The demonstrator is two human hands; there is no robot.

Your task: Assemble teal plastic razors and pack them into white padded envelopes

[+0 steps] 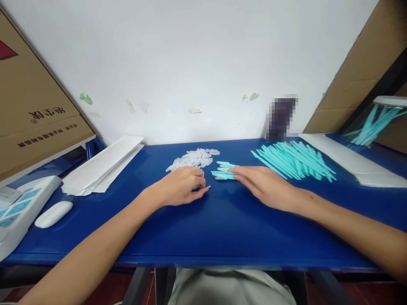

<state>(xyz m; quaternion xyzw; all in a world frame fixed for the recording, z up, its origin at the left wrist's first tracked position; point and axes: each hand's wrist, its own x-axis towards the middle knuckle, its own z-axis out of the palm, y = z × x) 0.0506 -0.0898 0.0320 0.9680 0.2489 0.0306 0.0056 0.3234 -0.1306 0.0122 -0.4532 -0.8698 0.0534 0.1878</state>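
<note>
My left hand (183,185) is closed in a pinch, with a small translucent cap (208,187) at its fingertips. Just behind that hand lies a loose pile of similar translucent caps (195,157). The fingers of my right hand (263,182) are closed on several thin turquoise sticks (226,168), held low at the table surface and pointing left. Some of their left ends look covered by translucent caps. Behind my right forearm a heap of longer turquoise sticks (295,159) is spread out. My fingers hide part of the held sticks.
A blue table (203,233) runs up to a white wall. On the left are folded white sheets (101,165), a computer mouse (54,214), a white device and a cardboard box (38,93). White wrapping (356,163) and a clear container of turquoise sticks (375,120) stand right.
</note>
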